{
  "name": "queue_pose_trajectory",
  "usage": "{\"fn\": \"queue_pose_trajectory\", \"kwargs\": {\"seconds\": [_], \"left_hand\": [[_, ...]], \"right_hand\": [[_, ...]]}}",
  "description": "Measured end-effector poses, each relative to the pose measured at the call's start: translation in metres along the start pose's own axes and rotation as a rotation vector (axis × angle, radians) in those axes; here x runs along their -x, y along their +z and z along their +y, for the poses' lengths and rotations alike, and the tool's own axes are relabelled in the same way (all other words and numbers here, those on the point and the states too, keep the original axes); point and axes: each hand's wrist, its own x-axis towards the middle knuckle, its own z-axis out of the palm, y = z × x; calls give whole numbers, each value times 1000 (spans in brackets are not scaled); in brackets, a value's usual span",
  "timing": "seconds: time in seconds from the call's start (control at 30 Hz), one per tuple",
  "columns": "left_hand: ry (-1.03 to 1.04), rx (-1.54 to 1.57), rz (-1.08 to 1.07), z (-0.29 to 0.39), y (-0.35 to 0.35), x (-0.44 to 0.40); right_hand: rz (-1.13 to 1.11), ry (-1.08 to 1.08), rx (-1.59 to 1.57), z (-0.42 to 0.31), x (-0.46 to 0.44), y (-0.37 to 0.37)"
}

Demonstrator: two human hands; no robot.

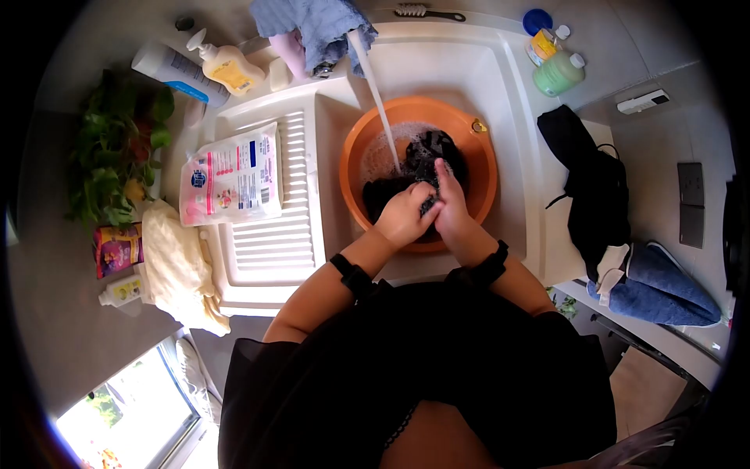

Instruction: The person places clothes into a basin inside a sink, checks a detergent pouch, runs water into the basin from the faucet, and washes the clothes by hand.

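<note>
Head cam: L hand (pixel 402 217) & R hand (pixel 455 209) clamped tog. on a bit of black cloth (pixel 439 147), rest in sudsy water (pixel 376 160) in orange tub (pixel 481 166), ctr. of frame; pink-white pack (pixel 231 177) on drainboard (pixel 275 255), mid-left.

The left forearm (pixel 314 301) slants toward one-thirty and the right forearm (pixel 522 283) toward ten-thirty. The left hand (pixel 408 215), curled, presses close to the right hand (pixel 451 207), whose straighter upper fingers point toward twelve o'clock.
</note>
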Motion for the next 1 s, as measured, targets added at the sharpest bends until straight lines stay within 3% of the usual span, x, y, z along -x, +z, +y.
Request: {"fn": "queue_pose_trajectory", "kwargs": {"seconds": [0.17, 0.3, 0.33, 0.43, 0.53, 0.57, 0.63, 0.73, 0.83, 1.0], "left_hand": [[-211, 198, 92, 2, -2, -7], [-668, 494, 73, -54, 11, -12], [-644, 527, 57, -74, 16, -9], [-503, 138, 100, -47, -32, -13], [-444, 18, 298, -50, -78, -10], [-339, 74, 410, -56, -87, -12], [-399, -149, 328, -29, -128, -29], [-370, -406, 250, -40, -157, -63], [-349, -479, 187, -51, -172, -96], [-260, -390, 238, -74, -175, -126]], "right_hand": [[20, 130, 60, 10, -1, -9], [-6, 60, 158, 15, -1, -9], [14, 102, 97, 12, 4, -5], [-19, 202, -109, 2, 7, -2], [-33, 195, -126, -14, 2, -11], [-60, 181, -137, 11, -27, -55], [-14, 190, -119, -14, -4, -34], [48, 165, 6, 5, -21, -67], [57, 209, -38, -11, -3, -42], [76, 180, 13, -7, -10, -62]]}}
